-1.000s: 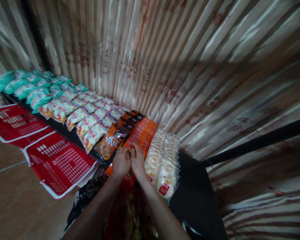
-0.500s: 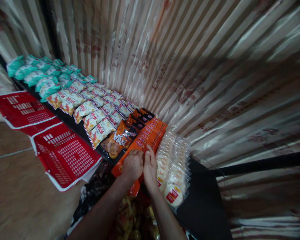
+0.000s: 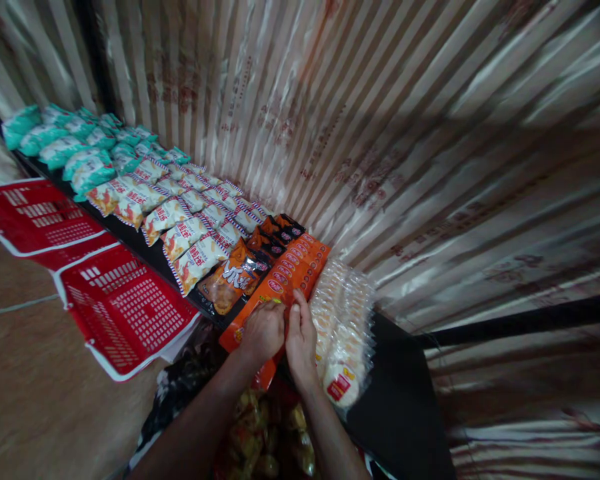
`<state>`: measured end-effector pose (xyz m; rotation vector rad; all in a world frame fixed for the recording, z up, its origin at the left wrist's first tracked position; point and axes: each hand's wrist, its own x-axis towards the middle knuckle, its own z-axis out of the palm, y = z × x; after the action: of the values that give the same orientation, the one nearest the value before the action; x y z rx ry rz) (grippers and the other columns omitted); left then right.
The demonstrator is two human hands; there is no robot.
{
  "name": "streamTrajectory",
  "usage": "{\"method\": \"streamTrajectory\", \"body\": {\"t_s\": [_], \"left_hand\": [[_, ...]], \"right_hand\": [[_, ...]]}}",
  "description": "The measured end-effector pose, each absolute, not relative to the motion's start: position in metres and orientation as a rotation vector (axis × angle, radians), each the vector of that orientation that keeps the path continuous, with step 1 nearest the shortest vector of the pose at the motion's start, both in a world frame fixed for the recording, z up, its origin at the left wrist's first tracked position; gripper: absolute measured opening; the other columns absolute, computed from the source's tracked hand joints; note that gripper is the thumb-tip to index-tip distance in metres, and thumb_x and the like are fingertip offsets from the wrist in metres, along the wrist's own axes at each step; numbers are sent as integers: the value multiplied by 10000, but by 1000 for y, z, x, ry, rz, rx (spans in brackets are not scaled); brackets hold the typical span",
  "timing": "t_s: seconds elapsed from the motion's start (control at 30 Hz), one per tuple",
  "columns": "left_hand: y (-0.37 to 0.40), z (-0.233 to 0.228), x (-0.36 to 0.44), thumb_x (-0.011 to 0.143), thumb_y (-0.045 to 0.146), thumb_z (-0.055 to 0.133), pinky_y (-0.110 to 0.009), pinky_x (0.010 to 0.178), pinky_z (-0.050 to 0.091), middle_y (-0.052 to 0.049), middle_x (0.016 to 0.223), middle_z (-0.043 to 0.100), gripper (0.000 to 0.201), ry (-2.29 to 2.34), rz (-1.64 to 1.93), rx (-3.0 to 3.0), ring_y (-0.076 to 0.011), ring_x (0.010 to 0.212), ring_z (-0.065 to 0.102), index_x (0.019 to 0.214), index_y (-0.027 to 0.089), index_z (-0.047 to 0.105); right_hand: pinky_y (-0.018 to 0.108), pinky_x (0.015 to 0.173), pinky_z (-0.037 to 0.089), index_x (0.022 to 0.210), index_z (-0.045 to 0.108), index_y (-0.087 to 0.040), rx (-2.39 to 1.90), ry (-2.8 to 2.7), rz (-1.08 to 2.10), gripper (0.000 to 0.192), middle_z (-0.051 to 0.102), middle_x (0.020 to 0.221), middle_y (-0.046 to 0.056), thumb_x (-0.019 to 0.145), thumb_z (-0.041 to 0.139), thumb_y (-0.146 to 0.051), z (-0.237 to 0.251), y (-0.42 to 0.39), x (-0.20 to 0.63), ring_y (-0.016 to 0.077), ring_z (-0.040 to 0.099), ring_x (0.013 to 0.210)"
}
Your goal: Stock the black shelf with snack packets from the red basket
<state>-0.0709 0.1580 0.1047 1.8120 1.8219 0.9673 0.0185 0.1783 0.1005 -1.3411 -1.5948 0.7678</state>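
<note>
Here, my hands: both are down at the near end of the orange packets (image 3: pixel 287 277), side by side and almost touching each other.
Left hand (image 3: pixel 264 331): fingers curled loosely, knuckles up, resting on the front orange packet; I cannot tell whether it pinches anything underneath.
Right hand (image 3: pixel 301 333): fingers straight and held together, edge-on, fingertips against the orange row on its right side.
Orange packets: a tight row running away from me on the black shelf (image 3: pixel 400 400), with its far end near the striped curtain (image 3: pixel 380 100).
Right of the row: clear bags of pale round crackers (image 3: pixel 343 333), stacked in rows, touching the orange packets.
Left of the row: dark orange-and-black snack bags (image 3: pixel 237 277), just beside it.
Further left: white bags with red and blue striped edges (image 3: pixel 190 230), then teal bags (image 3: pixel 80 157) at the far end of the shelf.
Below the shelf on my left: red plastic baskets (image 3: pixel 125 310) over a brown floor (image 3: pixel 30 393).
Under my forearms: a heap of yellowish wrapped items (image 3: pixel 260 433), too blurred to name.
</note>
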Motion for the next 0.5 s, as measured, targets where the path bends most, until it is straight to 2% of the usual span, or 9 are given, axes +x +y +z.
{"method": "streamTrajectory", "body": {"t_s": [0.3,0.5], "left_hand": [[158,104,-67,875,130,360,-351,915,454,-88,1015,676,335,1793,995,1849,-211,973,606,1066,151,633],[156,105,-64,878,129,360,-332,909,461,-71,1024,678,342,1744,1013,1878,-198,976,601,1085,165,630]], "right_hand": [[431,1116,266,1252,533,-144,-1353,-1588,749,534,479,1384,126,891,359,-498,100,173,45,208,413,1296],[446,1120,259,1251,531,-123,-1356,-1631,598,559,493,1366,141,892,352,-513,104,169,70,217,413,1295]]}}
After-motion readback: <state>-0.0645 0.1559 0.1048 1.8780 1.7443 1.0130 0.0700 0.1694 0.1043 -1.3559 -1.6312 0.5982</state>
